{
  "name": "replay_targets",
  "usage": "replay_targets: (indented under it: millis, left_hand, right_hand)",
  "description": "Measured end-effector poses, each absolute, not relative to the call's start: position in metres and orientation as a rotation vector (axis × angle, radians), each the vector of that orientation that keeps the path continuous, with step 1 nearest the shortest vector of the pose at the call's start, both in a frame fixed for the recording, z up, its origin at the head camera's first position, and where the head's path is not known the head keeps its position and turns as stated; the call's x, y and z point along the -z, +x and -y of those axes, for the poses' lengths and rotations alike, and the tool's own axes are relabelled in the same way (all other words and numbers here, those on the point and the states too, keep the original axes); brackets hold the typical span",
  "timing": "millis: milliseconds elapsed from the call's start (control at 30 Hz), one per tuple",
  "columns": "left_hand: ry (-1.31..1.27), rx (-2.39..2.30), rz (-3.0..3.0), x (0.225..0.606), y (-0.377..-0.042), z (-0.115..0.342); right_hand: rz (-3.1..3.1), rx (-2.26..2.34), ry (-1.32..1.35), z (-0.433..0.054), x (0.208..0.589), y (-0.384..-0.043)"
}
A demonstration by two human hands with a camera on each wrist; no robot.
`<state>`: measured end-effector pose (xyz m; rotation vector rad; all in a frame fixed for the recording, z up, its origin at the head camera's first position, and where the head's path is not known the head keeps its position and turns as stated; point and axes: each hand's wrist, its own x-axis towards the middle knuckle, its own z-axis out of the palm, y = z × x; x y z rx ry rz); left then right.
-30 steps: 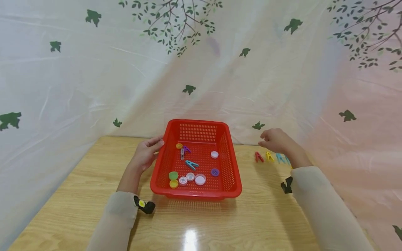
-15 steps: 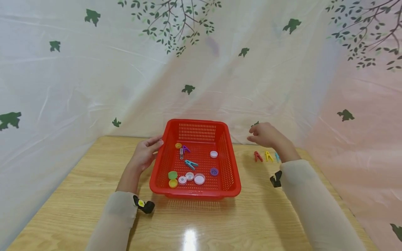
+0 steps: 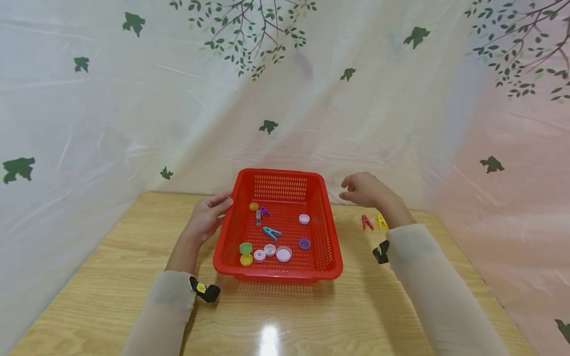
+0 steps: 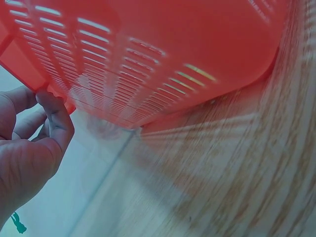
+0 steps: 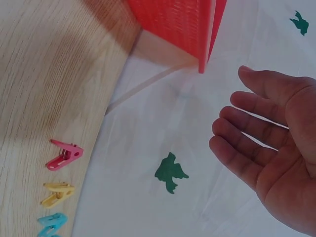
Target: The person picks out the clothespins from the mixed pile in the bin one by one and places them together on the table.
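Two bare hands reach over a wooden counter (image 3: 120,247), one at each side of a red plastic basket (image 3: 280,273) that stands near the counter's back edge. At the basket's left side, the left hand (image 3: 207,217) grips the rim, its thumb on the edge. The right hand (image 3: 365,190) hangs in the air beyond the basket's right side, apart from it, fingers loosely bent and holding nothing; the right wrist view shows its palm. Near it on the counter lie a red clothespin (image 3: 367,222), a yellow clothespin (image 3: 381,222) and, in the right wrist view, a blue clothespin (image 5: 52,224), in a row. Inside the basket, a purple clothespin (image 3: 264,211) lies beside a narrow greyish piece (image 3: 258,218) and a small yellow cap (image 3: 254,206), with a light blue clothespin (image 3: 271,233) nearer the front. A green cap (image 3: 246,248), another yellow cap (image 3: 246,260) and three whitish caps (image 3: 283,254) gather at the front left and middle; to the right sit a purple cap (image 3: 305,244) and, farther back, a single white cap (image 3: 304,219). Behind everything hangs a pale sheet (image 3: 133,123) printed with leafy branches and green shapes.
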<state>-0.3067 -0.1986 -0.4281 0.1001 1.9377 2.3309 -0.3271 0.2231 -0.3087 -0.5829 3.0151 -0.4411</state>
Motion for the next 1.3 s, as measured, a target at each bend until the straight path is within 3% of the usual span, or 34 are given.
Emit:
replay_targets:
  millis: [1300]
  left_hand:
    - [0.111, -2.323, -1.949, 0.428, -0.306, 0.199]
  right_hand:
    - [-2.962, 0.492, -0.703, -0.151, 0.291, -0.326]
